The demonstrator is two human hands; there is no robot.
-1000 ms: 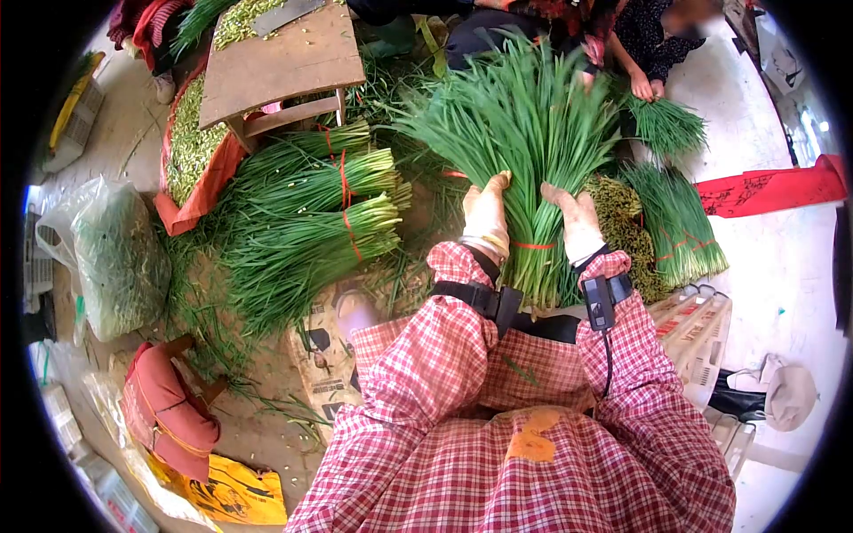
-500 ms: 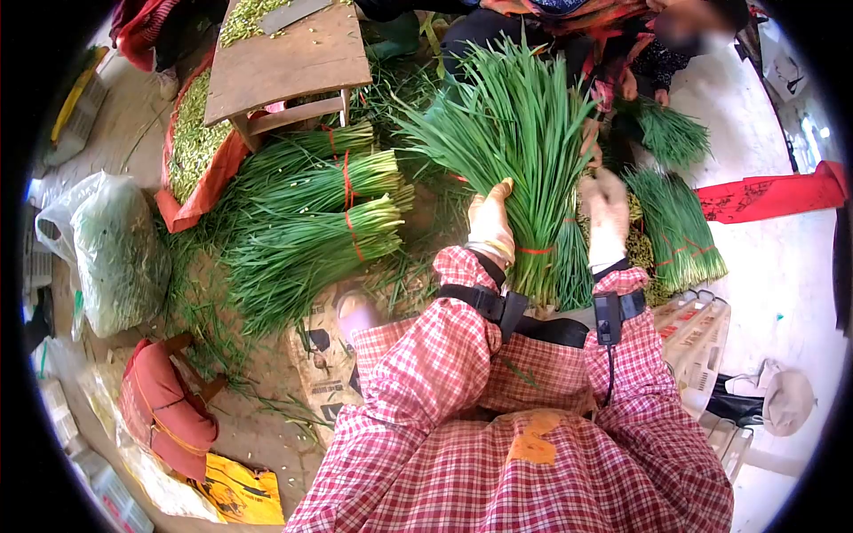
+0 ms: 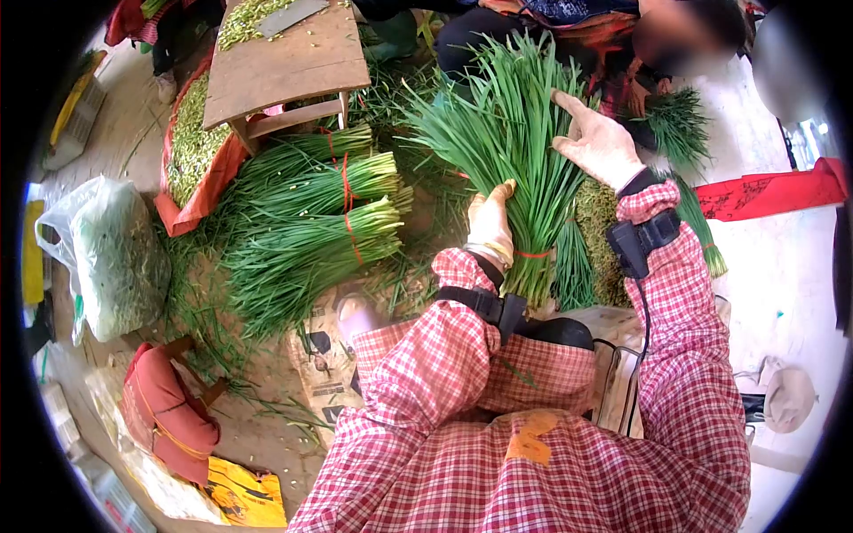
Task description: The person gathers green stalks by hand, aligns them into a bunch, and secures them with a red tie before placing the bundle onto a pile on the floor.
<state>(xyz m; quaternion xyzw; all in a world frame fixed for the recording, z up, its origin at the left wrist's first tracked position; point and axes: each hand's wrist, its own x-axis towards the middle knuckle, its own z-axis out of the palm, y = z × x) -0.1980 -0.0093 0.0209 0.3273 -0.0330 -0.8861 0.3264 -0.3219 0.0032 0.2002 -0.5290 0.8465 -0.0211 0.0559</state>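
A large bunch of long green stalks (image 3: 520, 151), tied low down with a red band, stands fanned out in front of me. My left hand (image 3: 490, 218) is closed around the left side of this bunch, above the band. My right hand (image 3: 604, 147) is raised at the bunch's upper right, thumb and fingers spread, with the fingertips beside the leaves. Several banded bundles (image 3: 320, 222) lie to the left with their pale cut ends pointing right. More green stalks (image 3: 573, 266) hang just right of the bunch's base.
A wooden table (image 3: 293, 67) stands at upper left beside an orange sack (image 3: 195, 151) of small green pieces. A filled plastic bag (image 3: 120, 258) and a red cushioned stool (image 3: 169, 409) are at left. Another person (image 3: 613, 53) sits across. Red cloth (image 3: 773, 195) lies at right.
My right hand has moved up along the bunch and its fingers have spread. My left hand keeps its place. The other person's head has shifted left and down.
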